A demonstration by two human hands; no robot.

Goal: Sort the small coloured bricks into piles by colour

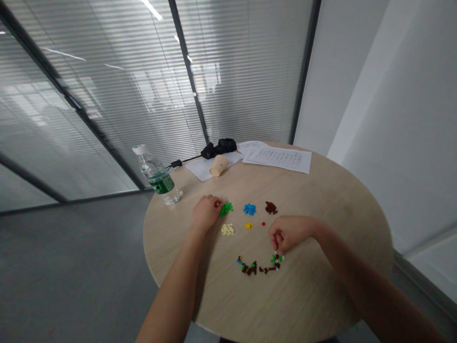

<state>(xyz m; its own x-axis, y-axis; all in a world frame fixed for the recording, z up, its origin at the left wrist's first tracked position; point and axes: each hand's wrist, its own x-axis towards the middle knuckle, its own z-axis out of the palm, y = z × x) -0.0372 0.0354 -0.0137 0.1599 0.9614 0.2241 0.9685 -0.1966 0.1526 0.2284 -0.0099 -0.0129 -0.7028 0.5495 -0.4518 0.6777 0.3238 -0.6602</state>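
My left hand (206, 211) rests on the round wooden table (321, 205) with its fingers pinched at the edge of a small green pile of tiny bricks (226, 208). My right hand (286, 233) is curled, fingertips pinched on a small green-and-white brick piece (276, 257). That piece sits at the right end of a row of brown, green and red bits (254, 267). Between my hands lie a blue pile (250, 208), a brown pile (271, 207), a cream pile (227, 229), a few yellow bricks (248, 225) and one red brick (263, 223).
A water bottle (157, 175) lies tilted near the table's left edge. At the back are a tipped paper cup (219, 165), printed sheets (278, 156), and a black object with a cable (218, 147). Glass walls with blinds stand behind; the grey floor lies left.
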